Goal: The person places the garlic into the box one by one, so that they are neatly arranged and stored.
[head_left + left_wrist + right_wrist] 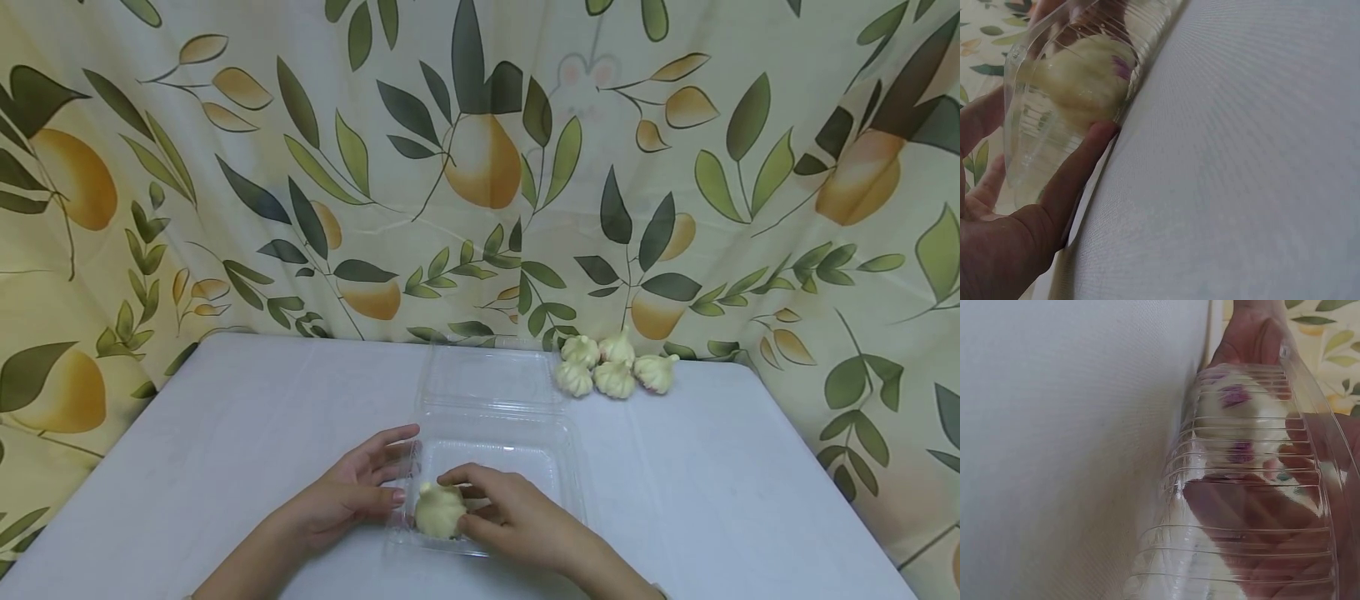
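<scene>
A clear plastic clamshell container [510, 454] lies on the table with its lid [495, 375] folded back. In its near left corner sits a pale garlic bulb [438, 511], whose purple patches show through the ribbed wall in the right wrist view. My right hand [521, 517] reaches into the container and holds this bulb from the right, index finger on the far side and thumb on the near side. Along the container's left wall rests my left hand [341, 500], fingers loosely extended and spread. In the left wrist view, its thumb [1082, 159] touches the wall beside the bulb.
Several garlic bulbs [615, 367] stand clustered at the back of the table, right of the lid. A white cloth [712, 483] covers the table. Behind it hangs a curtain [300, 167] printed with fruit and leaves.
</scene>
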Demonstrator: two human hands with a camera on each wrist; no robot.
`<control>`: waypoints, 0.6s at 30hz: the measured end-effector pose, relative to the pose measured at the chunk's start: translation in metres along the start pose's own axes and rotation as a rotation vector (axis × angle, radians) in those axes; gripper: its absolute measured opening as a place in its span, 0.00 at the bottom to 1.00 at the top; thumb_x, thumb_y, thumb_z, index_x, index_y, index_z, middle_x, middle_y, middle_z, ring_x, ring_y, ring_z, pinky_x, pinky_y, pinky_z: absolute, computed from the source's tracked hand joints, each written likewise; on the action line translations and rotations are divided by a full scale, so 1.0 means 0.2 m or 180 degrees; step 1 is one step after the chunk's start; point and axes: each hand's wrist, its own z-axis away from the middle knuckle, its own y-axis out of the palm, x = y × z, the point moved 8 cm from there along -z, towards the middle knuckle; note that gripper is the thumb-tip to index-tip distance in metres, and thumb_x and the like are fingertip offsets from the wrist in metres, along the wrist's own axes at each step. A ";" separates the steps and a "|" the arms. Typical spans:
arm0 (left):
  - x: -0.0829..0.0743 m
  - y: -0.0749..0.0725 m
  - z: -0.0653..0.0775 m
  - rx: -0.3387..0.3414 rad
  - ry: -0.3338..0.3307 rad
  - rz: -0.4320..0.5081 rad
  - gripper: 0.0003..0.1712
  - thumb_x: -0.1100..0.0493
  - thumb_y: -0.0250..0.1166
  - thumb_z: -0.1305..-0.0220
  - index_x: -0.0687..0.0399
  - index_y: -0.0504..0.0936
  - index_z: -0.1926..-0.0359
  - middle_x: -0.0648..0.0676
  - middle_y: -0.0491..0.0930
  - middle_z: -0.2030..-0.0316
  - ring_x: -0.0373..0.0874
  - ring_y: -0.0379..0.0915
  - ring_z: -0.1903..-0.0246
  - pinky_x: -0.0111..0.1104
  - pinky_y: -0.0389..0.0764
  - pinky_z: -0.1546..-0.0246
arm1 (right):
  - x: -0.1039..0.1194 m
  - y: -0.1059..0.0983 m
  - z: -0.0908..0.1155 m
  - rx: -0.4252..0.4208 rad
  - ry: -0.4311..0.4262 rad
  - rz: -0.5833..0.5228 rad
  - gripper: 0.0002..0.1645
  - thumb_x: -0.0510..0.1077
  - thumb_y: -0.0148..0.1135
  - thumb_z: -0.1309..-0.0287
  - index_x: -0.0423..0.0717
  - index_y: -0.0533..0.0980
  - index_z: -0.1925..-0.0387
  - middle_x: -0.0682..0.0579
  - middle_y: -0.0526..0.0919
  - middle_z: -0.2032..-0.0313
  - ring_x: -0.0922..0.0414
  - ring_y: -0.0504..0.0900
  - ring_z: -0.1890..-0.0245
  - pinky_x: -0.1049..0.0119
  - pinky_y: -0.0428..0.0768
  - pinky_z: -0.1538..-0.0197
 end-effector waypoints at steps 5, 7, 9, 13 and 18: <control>0.00 0.00 0.00 -0.0028 -0.0010 -0.0019 0.51 0.70 0.67 0.41 0.47 0.52 0.22 0.59 0.45 0.22 0.58 0.47 0.26 0.40 0.79 0.48 | 0.02 0.00 0.00 0.0032 -0.0129 0.0162 0.21 0.36 0.59 0.34 0.52 0.74 0.41 0.48 0.78 0.38 0.55 0.80 0.41 0.68 0.82 0.49; 0.00 0.00 0.00 -0.0037 -0.0020 -0.0015 0.50 0.69 0.67 0.40 0.47 0.52 0.22 0.59 0.45 0.22 0.58 0.47 0.26 0.41 0.79 0.47 | 0.02 0.00 0.01 0.0026 -0.0168 0.0211 0.20 0.37 0.59 0.34 0.52 0.75 0.42 0.45 0.77 0.37 0.55 0.80 0.41 0.67 0.82 0.49; -0.01 0.00 0.00 -0.0035 -0.0030 -0.0008 0.50 0.69 0.67 0.40 0.47 0.52 0.22 0.60 0.45 0.22 0.58 0.48 0.26 0.41 0.79 0.46 | 0.03 -0.01 0.01 -0.0005 -0.0200 0.0276 0.19 0.37 0.59 0.34 0.53 0.75 0.43 0.46 0.78 0.38 0.55 0.81 0.43 0.67 0.82 0.50; -0.01 0.00 0.01 -0.0039 -0.0046 0.0002 0.50 0.69 0.67 0.39 0.47 0.52 0.22 0.61 0.46 0.23 0.57 0.50 0.26 0.42 0.79 0.46 | 0.03 -0.03 0.02 -0.0105 -0.0113 0.0326 0.17 0.39 0.61 0.35 0.55 0.76 0.46 0.56 0.81 0.45 0.58 0.82 0.48 0.68 0.83 0.53; -0.01 0.00 0.01 -0.0057 -0.0050 -0.0009 0.50 0.68 0.67 0.40 0.47 0.52 0.22 0.61 0.46 0.23 0.58 0.49 0.26 0.43 0.79 0.46 | 0.01 -0.03 0.01 -0.0051 0.0117 0.0172 0.17 0.40 0.62 0.36 0.56 0.76 0.47 0.59 0.82 0.47 0.60 0.83 0.48 0.69 0.82 0.53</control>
